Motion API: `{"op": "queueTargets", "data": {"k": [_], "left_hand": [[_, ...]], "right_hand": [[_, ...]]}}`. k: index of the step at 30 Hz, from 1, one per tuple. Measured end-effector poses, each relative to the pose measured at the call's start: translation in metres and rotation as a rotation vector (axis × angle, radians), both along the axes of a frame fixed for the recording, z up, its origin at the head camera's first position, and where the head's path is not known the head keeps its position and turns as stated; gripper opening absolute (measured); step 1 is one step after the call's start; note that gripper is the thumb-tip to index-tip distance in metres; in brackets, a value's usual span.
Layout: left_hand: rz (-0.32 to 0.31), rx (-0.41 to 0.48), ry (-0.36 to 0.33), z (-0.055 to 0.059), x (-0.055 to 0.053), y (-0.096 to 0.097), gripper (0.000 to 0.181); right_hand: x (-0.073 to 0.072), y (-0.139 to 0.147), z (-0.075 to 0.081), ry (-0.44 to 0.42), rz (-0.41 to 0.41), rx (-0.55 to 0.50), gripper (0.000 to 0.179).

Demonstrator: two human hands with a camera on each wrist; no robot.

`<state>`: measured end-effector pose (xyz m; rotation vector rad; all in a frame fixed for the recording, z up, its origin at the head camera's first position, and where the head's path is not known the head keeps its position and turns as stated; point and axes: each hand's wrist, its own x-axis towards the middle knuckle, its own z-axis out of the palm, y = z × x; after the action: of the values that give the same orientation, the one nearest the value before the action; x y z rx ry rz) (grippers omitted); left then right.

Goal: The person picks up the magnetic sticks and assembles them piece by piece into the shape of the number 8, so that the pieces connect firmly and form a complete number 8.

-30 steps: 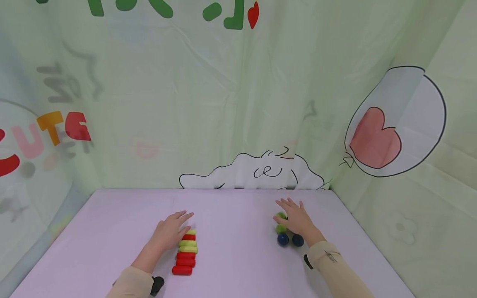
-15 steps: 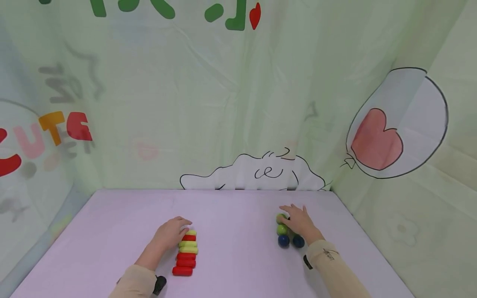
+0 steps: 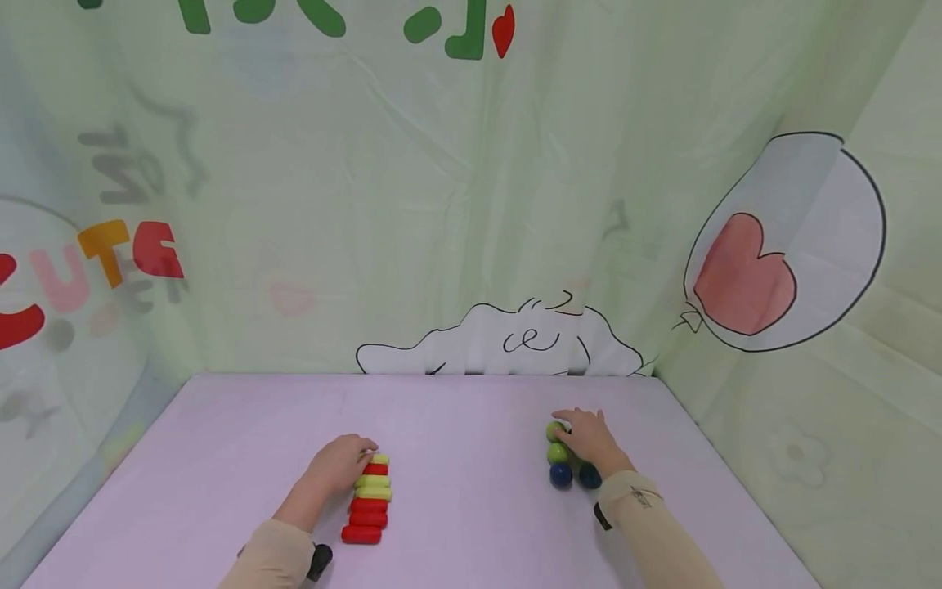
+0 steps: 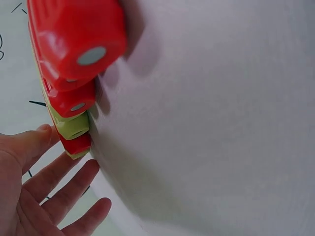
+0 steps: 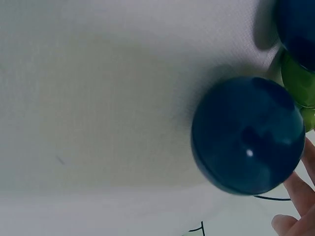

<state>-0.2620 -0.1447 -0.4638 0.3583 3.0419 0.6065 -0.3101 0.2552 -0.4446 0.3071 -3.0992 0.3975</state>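
Note:
My left hand (image 3: 340,465) is at the far end of a row of short rods. Its thumb and index finger pinch the farthest yellow-green rod (image 3: 379,460); the other fingers (image 4: 71,189) spread beyond the row. Red rods (image 3: 361,534) lie nearest me, with silver discs on their ends. My right hand (image 3: 591,438) reaches over a cluster of balls. The thumb and index finger grip the farthest green ball (image 3: 555,431), partly hidden. Another green ball (image 3: 558,454) and two blue balls, one on the left (image 3: 561,475) and one on the right (image 3: 590,475), sit nearer me.
The lilac table (image 3: 471,523) stretches between the two groups and meets a printed curtain (image 3: 331,204) along its back edge. More curtain encloses both sides. A dark ball shows partly behind my right hand.
Both hands have lowered and drawn slightly towards me, their fingers closing in at the far ends of the rods and balls. The rods and balls have hardly moved.

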Motion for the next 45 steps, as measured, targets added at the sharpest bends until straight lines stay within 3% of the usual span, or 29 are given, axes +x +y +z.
{"op": "queueTargets", "data": {"k": [12, 45], "left_hand": [[-0.005, 0.023, -0.006, -0.0032, -0.0034, -0.0010, 0.016], [0.012, -0.003, 0.023, -0.0026, -0.0052, -0.0008, 0.010]], "right_hand": [[-0.0048, 0.0008, -0.0089, -0.012, -0.010, 0.007, 0.033], [-0.0056, -0.0001, -0.0092, 0.001, -0.007, -0.064, 0.027]]}}
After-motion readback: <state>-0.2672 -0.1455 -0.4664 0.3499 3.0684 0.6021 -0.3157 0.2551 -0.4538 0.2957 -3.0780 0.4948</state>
